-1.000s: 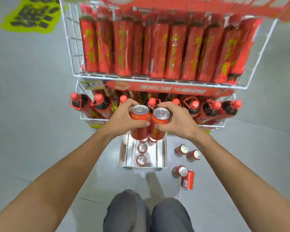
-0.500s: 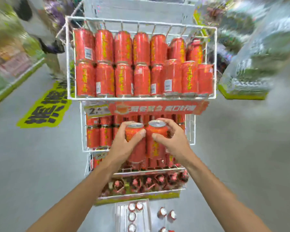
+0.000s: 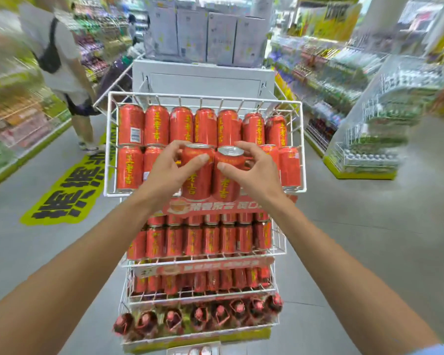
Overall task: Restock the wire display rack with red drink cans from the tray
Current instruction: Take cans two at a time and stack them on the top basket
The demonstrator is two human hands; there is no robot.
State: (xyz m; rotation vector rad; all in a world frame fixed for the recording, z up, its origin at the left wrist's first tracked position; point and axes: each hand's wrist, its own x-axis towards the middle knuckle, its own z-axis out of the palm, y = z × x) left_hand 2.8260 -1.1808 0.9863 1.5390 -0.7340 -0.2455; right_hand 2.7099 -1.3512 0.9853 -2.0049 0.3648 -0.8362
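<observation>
My left hand [image 3: 168,172] grips one upright red drink can [image 3: 199,180] and my right hand [image 3: 254,172] grips a second red can [image 3: 226,183]; the two cans touch side by side. I hold them in front of the top basket of the white wire display rack [image 3: 108,139], level with its lower row of cans. That basket holds two stacked rows of red cans [image 3: 181,124]. The metal tray [image 3: 180,351] peeks in at the bottom edge, below the rack, with can tops in it.
Lower rack shelves carry more red cans [image 3: 203,239] and a bottom row of dark bottles with red caps [image 3: 198,316]. A person [image 3: 59,60] stands in the aisle at the left. Stocked store shelves line both sides, and a yellow floor sticker [image 3: 69,190] lies left of the rack.
Both hands have lifted the two cans from near the tray up to the top basket. My view has tilted up from the floor to the aisle.
</observation>
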